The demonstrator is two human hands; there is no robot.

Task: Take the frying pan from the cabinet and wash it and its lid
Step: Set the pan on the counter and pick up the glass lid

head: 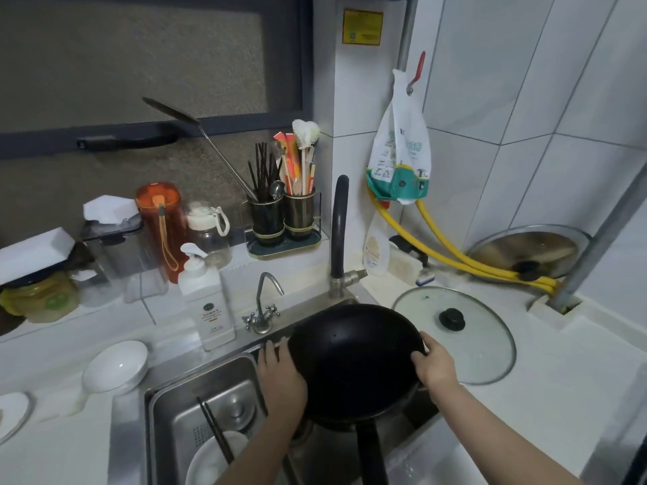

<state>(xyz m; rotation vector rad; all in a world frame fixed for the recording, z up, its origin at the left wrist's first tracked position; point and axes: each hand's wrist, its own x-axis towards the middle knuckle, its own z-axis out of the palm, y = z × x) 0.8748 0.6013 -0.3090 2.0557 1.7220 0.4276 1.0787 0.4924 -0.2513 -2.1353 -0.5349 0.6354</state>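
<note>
**Pan held upside down over a crowded sink**

A white soap bottle (206, 302) stands at the far left edge of the sink (164, 407), with a small chrome tap (264, 302) just right of it and a tall black faucet (339, 236) farther right. In the left basin lie a white plate (213, 456) and dark chopsticks (215, 428). A white bowl (115, 365) sits on the counter to the left. Far back, two utensil holders (283, 215) stand on the ledge.

The black frying pan (353, 362) hangs bottom up over the right basin, its handle pointing near. The left hand (280, 376) lies on the pan's left side, fingers together and flat against it. The right hand (434, 362) grips the right rim, fingers curled over the edge. The glass lid (483, 348) lies flat on the counter just right of the pan, knob up, partly behind the right hand.
</note>
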